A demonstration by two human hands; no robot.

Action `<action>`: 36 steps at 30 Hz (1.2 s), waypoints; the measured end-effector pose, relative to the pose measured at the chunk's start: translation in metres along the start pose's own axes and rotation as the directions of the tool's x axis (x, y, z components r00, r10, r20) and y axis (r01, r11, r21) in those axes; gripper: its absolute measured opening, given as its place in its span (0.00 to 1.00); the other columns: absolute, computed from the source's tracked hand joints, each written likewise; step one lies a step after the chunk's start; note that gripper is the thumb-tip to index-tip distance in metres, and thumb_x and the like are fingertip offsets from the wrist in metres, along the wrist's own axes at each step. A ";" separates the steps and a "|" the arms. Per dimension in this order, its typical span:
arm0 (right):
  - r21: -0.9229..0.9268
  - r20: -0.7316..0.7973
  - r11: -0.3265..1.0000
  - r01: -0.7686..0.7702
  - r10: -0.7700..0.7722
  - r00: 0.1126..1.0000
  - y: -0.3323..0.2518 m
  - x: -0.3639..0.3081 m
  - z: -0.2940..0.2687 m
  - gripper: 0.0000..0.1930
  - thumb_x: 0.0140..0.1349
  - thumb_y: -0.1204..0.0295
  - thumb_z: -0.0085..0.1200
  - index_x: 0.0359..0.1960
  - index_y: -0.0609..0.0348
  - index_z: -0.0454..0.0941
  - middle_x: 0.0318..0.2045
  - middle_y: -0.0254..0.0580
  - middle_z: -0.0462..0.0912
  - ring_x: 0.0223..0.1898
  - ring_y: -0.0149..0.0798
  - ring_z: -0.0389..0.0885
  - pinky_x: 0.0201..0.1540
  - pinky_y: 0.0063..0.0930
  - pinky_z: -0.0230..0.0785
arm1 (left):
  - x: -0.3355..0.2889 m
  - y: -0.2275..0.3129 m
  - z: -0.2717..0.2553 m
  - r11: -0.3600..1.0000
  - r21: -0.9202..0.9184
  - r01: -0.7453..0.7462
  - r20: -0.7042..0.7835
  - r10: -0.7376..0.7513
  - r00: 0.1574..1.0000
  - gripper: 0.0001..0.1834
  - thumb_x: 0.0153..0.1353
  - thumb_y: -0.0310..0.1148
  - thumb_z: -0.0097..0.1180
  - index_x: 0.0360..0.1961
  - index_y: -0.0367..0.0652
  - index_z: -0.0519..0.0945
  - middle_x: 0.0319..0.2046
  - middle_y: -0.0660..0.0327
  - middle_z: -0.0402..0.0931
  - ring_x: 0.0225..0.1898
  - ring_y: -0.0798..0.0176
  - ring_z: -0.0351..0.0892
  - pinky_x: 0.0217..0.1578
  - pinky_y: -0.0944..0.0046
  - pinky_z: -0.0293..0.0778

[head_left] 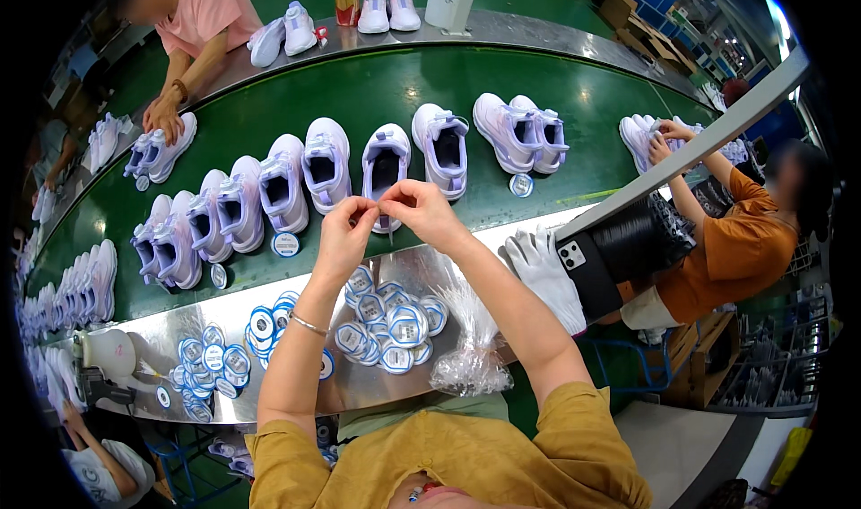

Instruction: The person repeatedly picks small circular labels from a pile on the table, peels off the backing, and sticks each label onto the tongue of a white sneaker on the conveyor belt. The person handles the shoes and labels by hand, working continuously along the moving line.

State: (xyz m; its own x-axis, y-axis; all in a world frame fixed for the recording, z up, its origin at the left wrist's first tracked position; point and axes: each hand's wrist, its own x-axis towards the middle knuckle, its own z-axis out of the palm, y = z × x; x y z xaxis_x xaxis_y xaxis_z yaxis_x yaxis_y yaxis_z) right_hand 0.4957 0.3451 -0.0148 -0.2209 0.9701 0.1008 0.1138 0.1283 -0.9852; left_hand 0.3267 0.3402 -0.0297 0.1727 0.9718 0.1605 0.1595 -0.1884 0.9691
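My left hand [344,233] and my right hand [425,213] meet at the fingertips, both pinched closed, over the heel of a white and lilac sneaker [388,139]. Whatever is between the fingers is too small to make out; a thin strand seems to hang below them. Just below my hands, a pile of round blue-and-white tags [408,325] lies on the metal ledge [309,400]. To its right is a bundle of thin clear plastic strands [472,352]. More tags lie in a middle pile [261,324] and a left pile [213,358].
Several sneakers [326,155] stand in a row along the green belt [296,87], some with a round tag [285,244] beside them. A white glove [545,280] and a phone [571,256] lie right. A grey post [691,150] slants across. Co-workers handle sneakers far left and right.
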 end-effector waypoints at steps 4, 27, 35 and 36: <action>0.061 -0.054 0.998 0.025 -0.022 0.998 -0.007 -0.001 0.004 0.04 0.56 0.77 0.57 0.32 0.64 0.79 0.27 0.33 0.80 0.30 0.24 0.75 0.34 0.19 0.68 | -0.003 0.005 0.002 0.955 -0.292 0.061 -0.004 -0.065 0.998 0.09 0.58 0.23 0.56 0.40 0.34 0.77 0.31 0.64 0.77 0.33 0.73 0.75 0.37 0.74 0.69; 0.164 0.050 0.986 0.033 -0.041 0.998 -0.011 0.001 0.014 0.09 0.50 0.78 0.62 0.34 0.62 0.78 0.25 0.29 0.76 0.28 0.21 0.71 0.32 0.16 0.65 | 0.001 0.025 -0.025 0.932 -0.301 0.201 0.119 -0.173 0.978 0.16 0.53 0.20 0.58 0.45 0.33 0.75 0.29 0.63 0.77 0.32 0.73 0.76 0.37 0.75 0.72; 0.148 0.101 0.989 0.029 -0.044 0.994 -0.012 0.008 0.016 0.09 0.52 0.77 0.61 0.35 0.62 0.77 0.26 0.31 0.78 0.30 0.22 0.74 0.32 0.17 0.67 | 0.001 0.021 -0.032 0.935 -0.287 0.207 0.139 -0.173 0.975 0.14 0.55 0.20 0.57 0.44 0.33 0.76 0.30 0.62 0.77 0.33 0.71 0.76 0.38 0.73 0.72; 0.135 0.107 0.991 0.018 -0.032 0.994 -0.012 0.010 0.015 0.09 0.53 0.76 0.60 0.36 0.62 0.77 0.27 0.31 0.78 0.30 0.23 0.75 0.31 0.17 0.68 | 0.001 0.020 -0.033 0.934 -0.287 0.213 0.136 -0.180 0.974 0.14 0.55 0.21 0.57 0.44 0.33 0.75 0.31 0.62 0.77 0.33 0.71 0.76 0.38 0.73 0.72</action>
State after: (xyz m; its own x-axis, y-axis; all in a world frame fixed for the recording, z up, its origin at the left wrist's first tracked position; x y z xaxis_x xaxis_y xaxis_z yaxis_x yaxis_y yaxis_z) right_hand 0.4774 0.3498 -0.0037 -0.3271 0.9377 0.1173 -0.0222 0.1165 -0.9929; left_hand 0.2975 0.3417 -0.0038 0.2719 0.9613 -0.0440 -0.0935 0.0719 0.9930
